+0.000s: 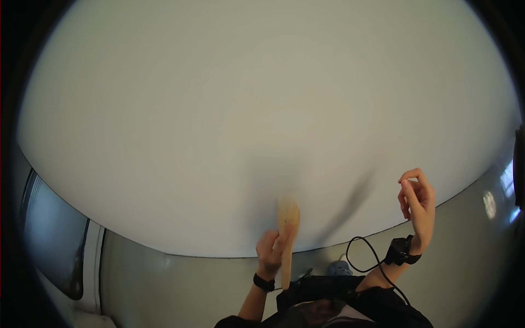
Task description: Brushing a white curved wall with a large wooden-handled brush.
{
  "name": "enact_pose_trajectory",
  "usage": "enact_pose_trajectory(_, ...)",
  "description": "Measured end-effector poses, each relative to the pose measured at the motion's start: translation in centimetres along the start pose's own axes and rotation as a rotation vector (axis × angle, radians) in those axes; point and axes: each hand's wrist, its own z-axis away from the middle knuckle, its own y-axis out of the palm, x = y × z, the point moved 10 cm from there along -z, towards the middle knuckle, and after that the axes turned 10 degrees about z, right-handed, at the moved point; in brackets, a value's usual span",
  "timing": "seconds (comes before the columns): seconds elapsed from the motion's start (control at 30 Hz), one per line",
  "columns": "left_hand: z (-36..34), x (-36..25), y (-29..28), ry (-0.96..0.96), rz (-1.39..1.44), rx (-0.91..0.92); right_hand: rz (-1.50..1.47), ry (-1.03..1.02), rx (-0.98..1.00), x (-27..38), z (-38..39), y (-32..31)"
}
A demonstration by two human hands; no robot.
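My left hand [269,252] is closed around a light wooden tool with a long handle [289,221], low in the middle of the view. The tool stands nearly upright with its broad, rounded end up and its thin handle down; motion blurs the top, so its exact kind cannot be told. Raised at the right, my right hand [418,194] has its fingers curled and its thumb tip against the index finger. Nothing shows in that hand. Both hands are in front of a large plain white wall [262,109], on which shadows fall.
A black strap [264,282] circles my left wrist, and a black device [402,250] sits on my right wrist. A black cable [377,257] loops beside the right forearm. A shoe [339,268] shows on the grey floor [180,284]. A dark glass panel [52,235] stands at the left.
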Motion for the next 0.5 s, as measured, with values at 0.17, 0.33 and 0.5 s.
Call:
enact_pose_trajectory(0.17, -7.3, -2.7, -8.1, 0.272, -0.253, -0.449, -0.011, -0.045, 0.011, 0.5, -0.4, 0.8)
enact_pose_trajectory(0.33, -10.8, -0.1, -8.6, 0.257, -0.268, -0.407, -0.018, -0.043, -0.007, 0.6, -0.2, 0.4)
enact_pose_trajectory(0.5, -4.6, 2.0, -6.1, 0.195, -0.251, -0.284, -0.006, -0.05, 0.0, 0.5, -0.4, 0.3)
